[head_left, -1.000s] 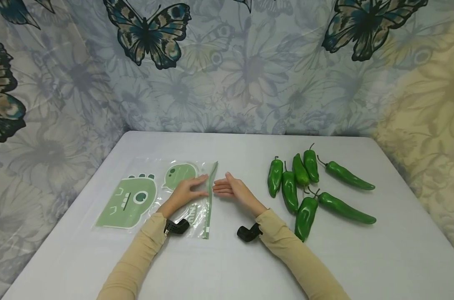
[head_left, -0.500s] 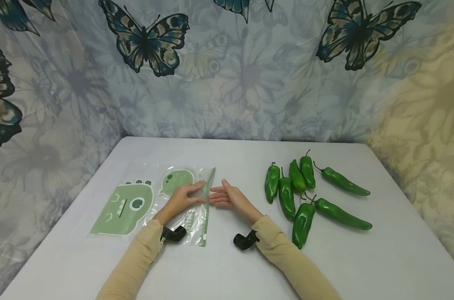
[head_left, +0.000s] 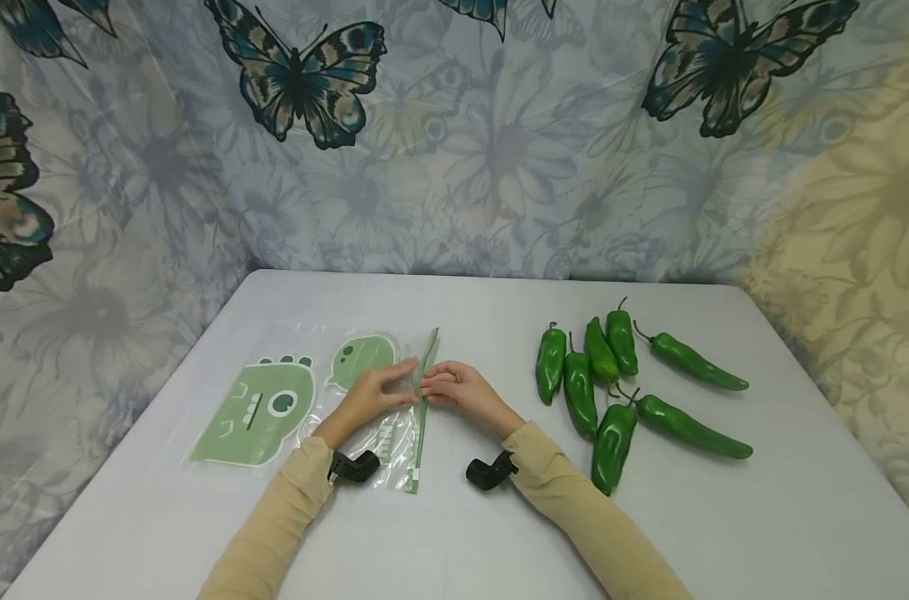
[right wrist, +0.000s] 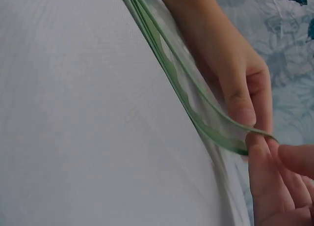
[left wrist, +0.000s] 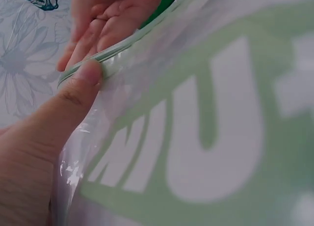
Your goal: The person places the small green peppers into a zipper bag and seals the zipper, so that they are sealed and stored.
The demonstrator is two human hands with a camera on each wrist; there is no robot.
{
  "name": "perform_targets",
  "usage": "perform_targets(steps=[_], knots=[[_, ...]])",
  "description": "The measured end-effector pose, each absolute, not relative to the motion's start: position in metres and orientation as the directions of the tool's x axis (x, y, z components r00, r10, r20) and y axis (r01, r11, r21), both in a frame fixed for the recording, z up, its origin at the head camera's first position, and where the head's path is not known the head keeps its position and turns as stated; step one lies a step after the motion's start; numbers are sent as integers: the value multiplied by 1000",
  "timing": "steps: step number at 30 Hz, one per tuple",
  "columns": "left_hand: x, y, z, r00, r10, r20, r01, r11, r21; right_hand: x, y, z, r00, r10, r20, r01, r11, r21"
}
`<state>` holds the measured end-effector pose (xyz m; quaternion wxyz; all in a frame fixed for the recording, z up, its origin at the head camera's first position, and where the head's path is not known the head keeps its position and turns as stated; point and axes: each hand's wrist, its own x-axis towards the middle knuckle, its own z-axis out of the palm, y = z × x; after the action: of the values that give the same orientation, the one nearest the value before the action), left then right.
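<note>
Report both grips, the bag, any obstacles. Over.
Left grip pinching green edge of bag. Right grip touching same edge. Bag parted open there. Peppers off to the right, nothing seen blocking.

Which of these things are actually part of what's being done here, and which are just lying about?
Seems part of the job:
clear printed bag
its green edge, between the hands
left hand, pinching that edge
right hand, at that edge

Apparently just lying about:
seven green peppers, untouched, apart from the bag, though they may be wanted
butterfly backdrop, only scenery
</note>
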<state>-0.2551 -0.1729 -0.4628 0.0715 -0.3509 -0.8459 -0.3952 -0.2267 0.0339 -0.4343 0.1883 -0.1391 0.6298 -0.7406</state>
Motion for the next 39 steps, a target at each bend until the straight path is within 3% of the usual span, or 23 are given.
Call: perform_targets(steps=[6, 16, 26, 39], knots=[[-255, -171, -460, -742, 534, 404, 650, 427, 629, -225, 24, -430, -932, -363, -18, 8, 31, -999], [-256, -176, -462, -753, 532, 387, 638, 446, 628, -243, 15, -442, -921, -387, -46, 10, 94, -996], [-256, -173, -463, -683, 573, 453, 718, 413, 561, -236, 15, -442, -917, -379, -128, 57, 193, -979], [-252, -171, -457, -697, 589, 408, 687, 388, 614, -236, 15, -447, -910, -407, 84, -192, 233, -953]])
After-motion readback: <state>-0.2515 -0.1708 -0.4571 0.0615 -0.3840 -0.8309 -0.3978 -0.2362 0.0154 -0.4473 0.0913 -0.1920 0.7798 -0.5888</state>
